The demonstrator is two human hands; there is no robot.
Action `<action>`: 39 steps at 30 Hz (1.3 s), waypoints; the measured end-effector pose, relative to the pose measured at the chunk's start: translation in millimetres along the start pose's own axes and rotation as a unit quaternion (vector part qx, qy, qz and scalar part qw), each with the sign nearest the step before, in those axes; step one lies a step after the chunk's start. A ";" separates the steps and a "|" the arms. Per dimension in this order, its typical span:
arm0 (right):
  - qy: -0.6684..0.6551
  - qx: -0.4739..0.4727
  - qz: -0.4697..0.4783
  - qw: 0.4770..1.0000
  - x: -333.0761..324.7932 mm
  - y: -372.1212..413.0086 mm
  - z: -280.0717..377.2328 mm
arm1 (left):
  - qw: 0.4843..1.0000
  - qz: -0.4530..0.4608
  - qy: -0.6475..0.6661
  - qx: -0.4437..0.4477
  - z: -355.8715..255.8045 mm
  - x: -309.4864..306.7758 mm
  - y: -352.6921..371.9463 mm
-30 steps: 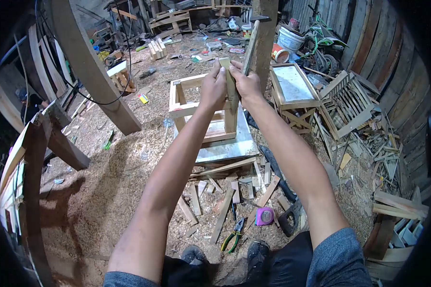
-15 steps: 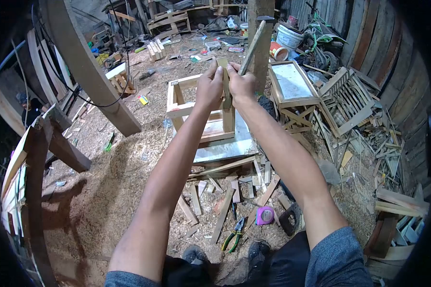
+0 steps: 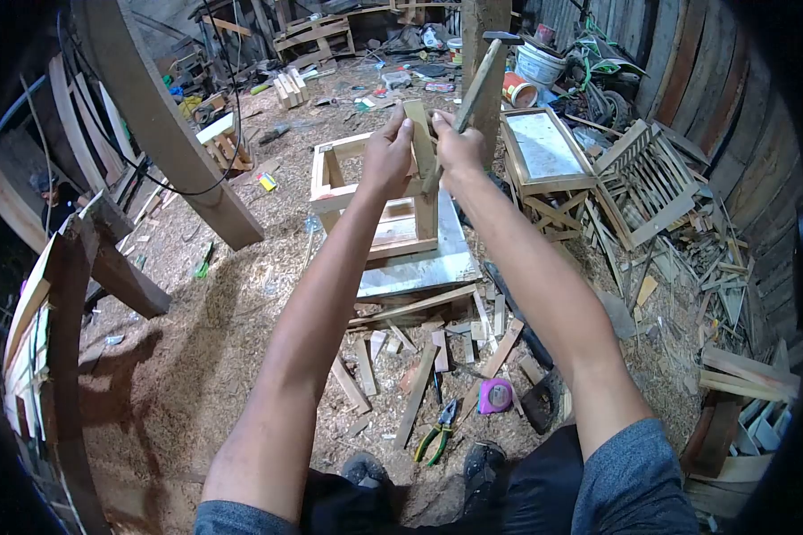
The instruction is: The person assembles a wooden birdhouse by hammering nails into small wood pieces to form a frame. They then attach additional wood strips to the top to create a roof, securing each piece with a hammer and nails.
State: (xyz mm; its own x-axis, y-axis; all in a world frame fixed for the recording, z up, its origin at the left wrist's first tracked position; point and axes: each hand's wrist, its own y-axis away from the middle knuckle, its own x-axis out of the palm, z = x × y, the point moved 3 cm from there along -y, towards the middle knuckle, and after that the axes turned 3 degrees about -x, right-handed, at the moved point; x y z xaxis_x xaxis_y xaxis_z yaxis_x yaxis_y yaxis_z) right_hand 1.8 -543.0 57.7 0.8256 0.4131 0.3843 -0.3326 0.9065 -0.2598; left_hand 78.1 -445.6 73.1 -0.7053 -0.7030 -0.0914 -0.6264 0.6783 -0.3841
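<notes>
- Left hand: fingers clamped on the upright slat, holding it at the right front corner of the open wooden frame.
- Right hand: fingers closed round the hammer handle, knuckles touching the slat.
- Progress, as judged: the frame looks largely assembled and stands on a metal sheet. The slat appears positioned but not yet fastened.
</notes>
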 end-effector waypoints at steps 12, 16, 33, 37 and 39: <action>-0.043 0.156 0.160 0.974 -35.0 6.5 2.9 | 0.991 0.003 -0.088 0.103 18.7 4.7 -8.2; -0.039 0.152 0.205 0.966 -34.2 11.7 4.1 | 0.975 -0.028 -0.163 0.145 20.1 2.9 -11.7; -0.078 0.169 0.217 0.958 -58.4 24.0 -4.9 | 0.985 0.027 -0.166 0.025 2.9 9.2 2.7; -0.032 0.154 0.243 0.957 -52.5 25.6 -8.9 | 0.976 0.029 -0.217 0.018 -1.5 3.2 3.3; -0.028 0.149 0.251 0.956 -51.6 25.2 -12.6 | 0.975 0.015 -0.212 0.057 -3.2 0.7 5.1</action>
State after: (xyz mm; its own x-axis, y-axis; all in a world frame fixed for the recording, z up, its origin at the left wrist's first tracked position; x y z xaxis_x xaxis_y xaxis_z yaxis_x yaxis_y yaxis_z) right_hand -43.4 -542.5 20.1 0.5049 0.7990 0.3267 -0.8025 0.5739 -0.1633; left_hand 73.3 -442.0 74.0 -0.5066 -0.7249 -0.4668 -0.5499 0.6887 -0.4726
